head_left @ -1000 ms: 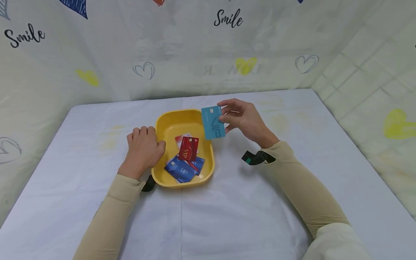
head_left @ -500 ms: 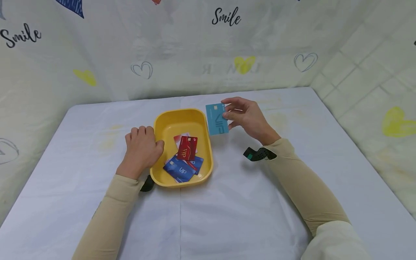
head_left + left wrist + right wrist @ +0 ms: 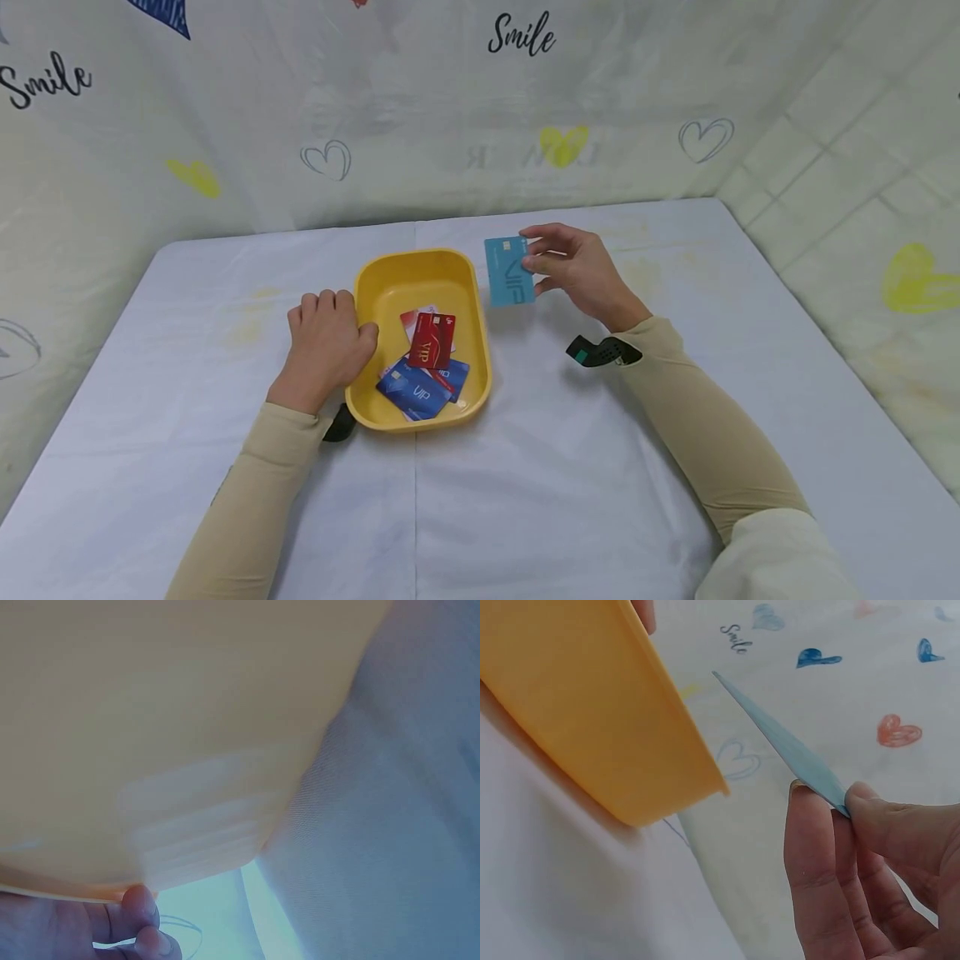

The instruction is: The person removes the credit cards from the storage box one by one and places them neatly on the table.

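Note:
My right hand (image 3: 573, 271) pinches a light blue VIP card (image 3: 508, 273) between thumb and fingers, to the right of the yellow tray (image 3: 477, 333). Seen from the right wrist, the card (image 3: 780, 742) is nearly edge-on, apart from the tray's outer wall (image 3: 607, 712). My left hand (image 3: 324, 346) grips the tray's left rim, thumb over the edge. In the left wrist view its fingertips (image 3: 140, 906) are right at the rim. Inside the tray lie a red VIP card (image 3: 432, 340), a blue VIP card (image 3: 414, 390) and other cards partly hidden beneath them.
A white cloth covers the table (image 3: 525, 500). Behind it hangs a pale backdrop (image 3: 420, 100) printed with hearts and "Smile" lettering. A dark wrist strap (image 3: 603, 352) shows at the right sleeve, and another dark piece (image 3: 340, 425) at the left.
My right hand has moved right with the light blue card, from overlapping the tray's right rim to beside it. My left hand keeps its grip on the rim.

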{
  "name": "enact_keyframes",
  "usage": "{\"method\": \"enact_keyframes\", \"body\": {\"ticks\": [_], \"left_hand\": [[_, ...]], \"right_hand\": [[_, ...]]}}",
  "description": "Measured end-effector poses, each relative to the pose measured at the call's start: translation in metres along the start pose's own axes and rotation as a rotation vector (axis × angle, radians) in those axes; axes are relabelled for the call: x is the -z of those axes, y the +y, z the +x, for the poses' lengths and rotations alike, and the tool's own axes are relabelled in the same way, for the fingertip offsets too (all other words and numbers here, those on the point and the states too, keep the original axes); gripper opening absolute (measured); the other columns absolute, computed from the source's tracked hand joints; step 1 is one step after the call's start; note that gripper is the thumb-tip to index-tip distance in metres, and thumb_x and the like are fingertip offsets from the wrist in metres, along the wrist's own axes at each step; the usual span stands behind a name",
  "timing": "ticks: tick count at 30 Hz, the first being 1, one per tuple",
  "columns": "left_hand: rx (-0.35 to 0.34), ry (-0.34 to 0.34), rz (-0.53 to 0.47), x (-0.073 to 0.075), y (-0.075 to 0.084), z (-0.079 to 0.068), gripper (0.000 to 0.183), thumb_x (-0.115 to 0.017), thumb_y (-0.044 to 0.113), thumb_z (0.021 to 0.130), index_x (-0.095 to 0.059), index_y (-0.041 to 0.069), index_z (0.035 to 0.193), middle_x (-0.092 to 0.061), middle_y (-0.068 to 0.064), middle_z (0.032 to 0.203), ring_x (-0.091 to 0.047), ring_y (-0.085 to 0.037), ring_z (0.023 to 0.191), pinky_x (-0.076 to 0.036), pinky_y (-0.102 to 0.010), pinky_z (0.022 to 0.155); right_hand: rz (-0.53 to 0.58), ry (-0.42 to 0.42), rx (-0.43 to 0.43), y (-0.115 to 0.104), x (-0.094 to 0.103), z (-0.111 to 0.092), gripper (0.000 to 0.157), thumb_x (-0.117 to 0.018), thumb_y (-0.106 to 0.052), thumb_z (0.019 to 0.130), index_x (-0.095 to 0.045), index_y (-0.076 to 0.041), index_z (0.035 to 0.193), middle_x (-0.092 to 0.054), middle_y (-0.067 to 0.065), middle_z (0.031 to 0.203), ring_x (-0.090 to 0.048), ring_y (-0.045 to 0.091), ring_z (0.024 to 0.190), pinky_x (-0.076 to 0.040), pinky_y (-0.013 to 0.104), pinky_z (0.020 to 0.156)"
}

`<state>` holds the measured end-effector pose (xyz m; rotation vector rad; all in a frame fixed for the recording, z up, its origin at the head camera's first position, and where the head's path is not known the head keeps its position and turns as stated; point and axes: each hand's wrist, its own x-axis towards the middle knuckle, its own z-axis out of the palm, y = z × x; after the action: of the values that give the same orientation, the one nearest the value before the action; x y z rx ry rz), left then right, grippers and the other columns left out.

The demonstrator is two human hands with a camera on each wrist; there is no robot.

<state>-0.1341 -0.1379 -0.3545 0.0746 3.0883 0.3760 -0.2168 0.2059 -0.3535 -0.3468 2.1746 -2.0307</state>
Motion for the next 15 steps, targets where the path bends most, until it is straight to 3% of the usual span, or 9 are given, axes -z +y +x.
{"method": "enact_keyframes", "body": {"ticks": [15], "left_hand": [[0.006, -0.007, -0.006, 0.000, 0.000, 0.000, 0.039, -0.042, 0.026, 0.093, -0.047, -0.008, 0.113, -0.044, -0.022, 0.100, -0.035, -0.040, 0.107, -0.028, -0.056, 0.096]], "right_hand": [[0.038, 0.038, -0.063, 0.012, 0.009, 0.005, 0.044, -0.073, -0.006, 0.093, -0.063, -0.005, 0.136, -0.066, 0.000, 0.100, -0.068, 0.013, 0.084, -0.061, 0.029, 0.064]]}}
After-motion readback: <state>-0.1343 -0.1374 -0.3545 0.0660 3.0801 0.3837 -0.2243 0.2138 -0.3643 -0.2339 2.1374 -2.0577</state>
